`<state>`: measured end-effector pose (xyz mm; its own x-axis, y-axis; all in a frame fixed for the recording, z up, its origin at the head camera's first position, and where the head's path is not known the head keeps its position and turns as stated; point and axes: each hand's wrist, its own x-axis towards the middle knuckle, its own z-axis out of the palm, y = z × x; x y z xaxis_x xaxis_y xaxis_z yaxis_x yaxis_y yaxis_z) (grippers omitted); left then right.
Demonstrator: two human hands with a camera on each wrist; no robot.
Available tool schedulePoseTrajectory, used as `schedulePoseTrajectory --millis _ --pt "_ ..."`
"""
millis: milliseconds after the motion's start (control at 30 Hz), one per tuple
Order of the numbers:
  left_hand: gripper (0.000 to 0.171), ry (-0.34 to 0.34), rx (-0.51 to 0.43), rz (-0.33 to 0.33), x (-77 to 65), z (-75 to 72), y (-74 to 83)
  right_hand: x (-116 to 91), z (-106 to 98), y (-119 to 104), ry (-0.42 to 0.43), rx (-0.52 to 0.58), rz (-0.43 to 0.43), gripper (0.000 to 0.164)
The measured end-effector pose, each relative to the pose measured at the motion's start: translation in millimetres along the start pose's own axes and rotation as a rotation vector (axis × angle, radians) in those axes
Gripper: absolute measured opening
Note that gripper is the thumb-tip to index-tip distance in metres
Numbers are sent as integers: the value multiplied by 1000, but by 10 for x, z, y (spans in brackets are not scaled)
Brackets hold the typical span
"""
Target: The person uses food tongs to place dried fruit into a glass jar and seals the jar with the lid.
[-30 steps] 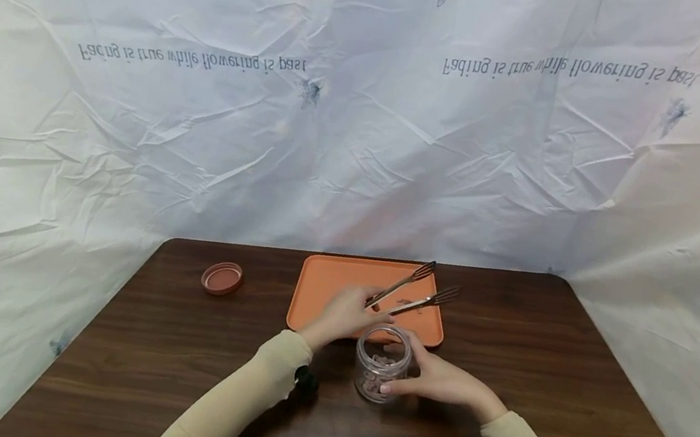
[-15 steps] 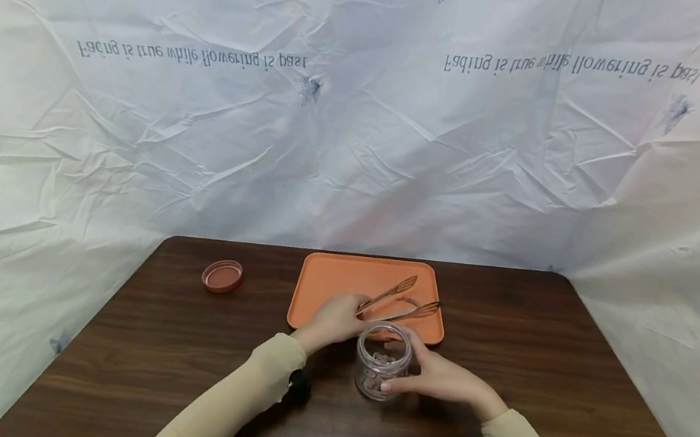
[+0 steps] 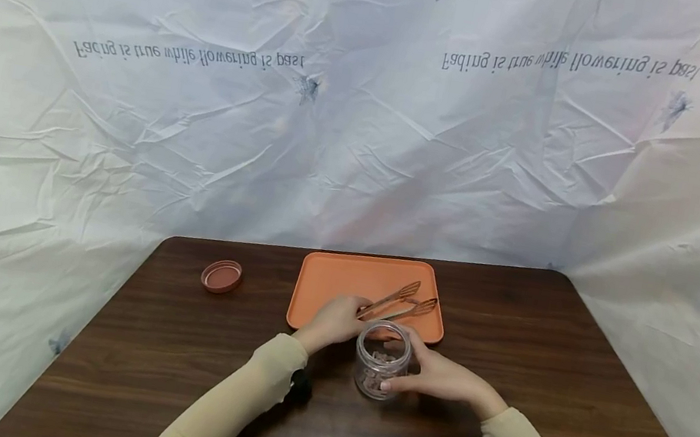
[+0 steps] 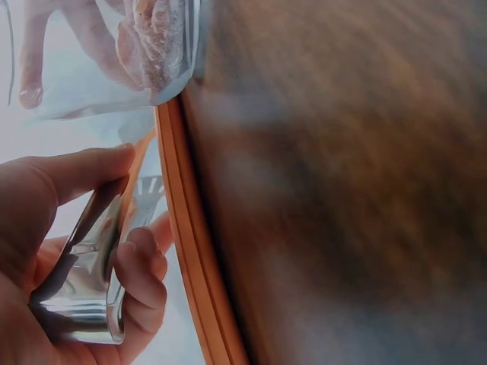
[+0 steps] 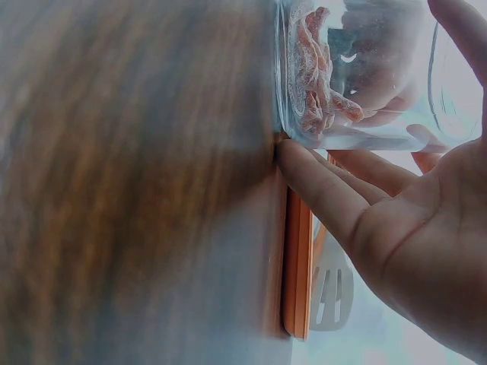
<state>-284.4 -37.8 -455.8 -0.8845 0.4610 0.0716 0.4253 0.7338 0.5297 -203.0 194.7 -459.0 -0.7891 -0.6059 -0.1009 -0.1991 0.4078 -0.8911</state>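
Note:
My left hand (image 3: pixel 335 321) grips a pair of metal tongs (image 4: pixel 84 315) by the bent end, thumb on one arm and fingers curled round the other. The tongs' slotted heads (image 3: pixel 409 289) reach over the right part of the orange tray (image 3: pixel 332 278), a narrow gap between them. A small brownish piece (image 3: pixel 409 302) shows on the tray close to the heads. My right hand (image 3: pixel 444 380) holds a clear, lidless jar (image 3: pixel 365 373) from its right side, thumb in front and fingers behind. Wrinkled, reddish-brown dried pieces (image 5: pixel 312 76) lie in the jar's bottom.
A reddish-brown round lid (image 3: pixel 222 276) lies on the dark wooden table (image 3: pixel 525 343), left of the tray. The jar stands right at the tray's front edge. A white printed sheet (image 3: pixel 363 143) hangs behind the table and along both sides.
My left hand has drawn the tongs back leftward and lower over the tray, and their heads have come closer together. The right hand and jar have stayed in place.

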Motion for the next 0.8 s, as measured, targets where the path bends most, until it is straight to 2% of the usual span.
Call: schedulePoseTrajectory --millis 167,400,800 --pt "37 1 -20 7 1 11 -16 -12 -8 -17 1 -14 4 90" --pt "31 12 -1 36 21 21 -20 -8 -9 -18 11 -28 31 96" --pt "29 23 -16 44 20 21 -3 3 2 1 -3 2 -17 87"
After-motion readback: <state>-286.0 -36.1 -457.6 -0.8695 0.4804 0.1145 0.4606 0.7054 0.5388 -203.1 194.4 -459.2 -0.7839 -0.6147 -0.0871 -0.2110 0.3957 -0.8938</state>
